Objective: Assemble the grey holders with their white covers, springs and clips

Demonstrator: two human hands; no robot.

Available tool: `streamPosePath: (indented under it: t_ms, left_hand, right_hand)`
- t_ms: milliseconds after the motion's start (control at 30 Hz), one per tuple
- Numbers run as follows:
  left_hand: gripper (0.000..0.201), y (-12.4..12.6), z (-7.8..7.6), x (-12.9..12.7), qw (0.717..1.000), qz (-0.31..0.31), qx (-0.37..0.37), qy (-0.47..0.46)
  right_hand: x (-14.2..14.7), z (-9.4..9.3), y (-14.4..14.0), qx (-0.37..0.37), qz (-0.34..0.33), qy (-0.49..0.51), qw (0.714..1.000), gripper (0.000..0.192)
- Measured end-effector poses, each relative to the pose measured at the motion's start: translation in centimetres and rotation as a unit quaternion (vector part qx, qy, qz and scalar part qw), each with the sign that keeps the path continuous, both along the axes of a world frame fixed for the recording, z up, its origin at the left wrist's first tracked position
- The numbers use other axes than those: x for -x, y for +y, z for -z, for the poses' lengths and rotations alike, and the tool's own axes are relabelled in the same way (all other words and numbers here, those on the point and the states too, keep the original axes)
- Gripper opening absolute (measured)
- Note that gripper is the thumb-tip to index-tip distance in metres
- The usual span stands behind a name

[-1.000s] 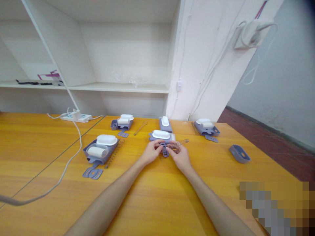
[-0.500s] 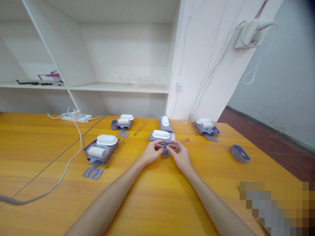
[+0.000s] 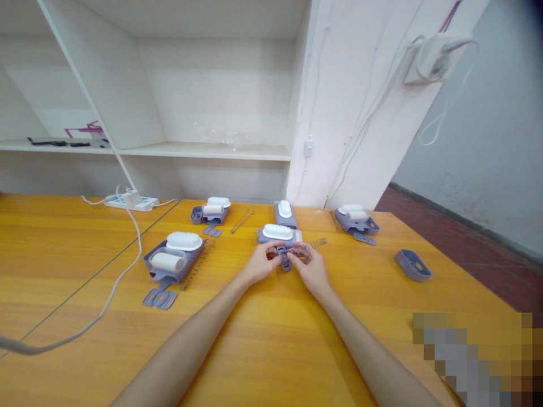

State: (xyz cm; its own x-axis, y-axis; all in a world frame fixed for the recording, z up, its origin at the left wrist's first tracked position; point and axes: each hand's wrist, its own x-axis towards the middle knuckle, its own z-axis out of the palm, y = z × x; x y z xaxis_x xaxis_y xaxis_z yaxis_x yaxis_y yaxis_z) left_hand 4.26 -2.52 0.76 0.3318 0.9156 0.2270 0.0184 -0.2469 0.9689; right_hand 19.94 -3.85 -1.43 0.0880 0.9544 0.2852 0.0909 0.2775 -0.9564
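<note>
Between my two hands is a small grey-purple slotted plastic plate [image 3: 284,258], tilted above the table. My left hand [image 3: 263,263] pinches its left edge with thumb and fingers. From the other side my right hand [image 3: 311,268] grips it, thumb on its face. Just beyond my fingers lies a grey-purple holder with a white bristled brush head [image 3: 278,232], its near side partly hidden by my hands. A coil spring [image 3: 317,243] sticks out past my right fingers.
Similar grey-purple holders with white parts [image 3: 173,257] lie at left, at the back and at back right [image 3: 357,219]. Several springs [image 3: 197,265] and slotted plates [image 3: 160,298] lie beside them. A hollow grey case [image 3: 413,265] sits at right. A white cable [image 3: 123,277] crosses the left side.
</note>
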Motion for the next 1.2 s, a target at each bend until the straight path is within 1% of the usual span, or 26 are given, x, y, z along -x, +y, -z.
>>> streamPosePath:
  t_ms: [300, 533, 733, 933, 1200]
  left_hand:
    - [0.042, 0.05, 0.13, -0.04, 1.0, 0.006, -0.01, 0.007]
    - [0.038, 0.14, 0.18, -0.09, 1.0, -0.01, -0.016, 0.023]
    - [0.04, 0.55, 0.82, 0.1, 1.0, -0.013, -0.015, 0.021]
    - [0.043, 0.6, 0.87, 0.17, 1.0, -0.014, -0.003, 0.01]
    - [0.044, 0.53, 0.93, 0.2, 0.999, 0.004, -0.035, 0.04]
  right_hand:
    - [0.1, -0.09, -0.1, 0.006, -0.001, -0.007, 1.0, 0.038]
    - [0.11, -0.06, -0.15, -0.009, 0.006, -0.028, 1.0, 0.038]
    - [-0.05, -0.31, -0.3, -0.017, -0.013, -0.058, 0.998, 0.032]
    - [0.08, -0.45, -0.53, -0.014, -0.033, -0.072, 0.997, 0.026]
    - [0.02, -0.58, -0.56, -0.018, -0.026, -0.094, 0.995, 0.019]
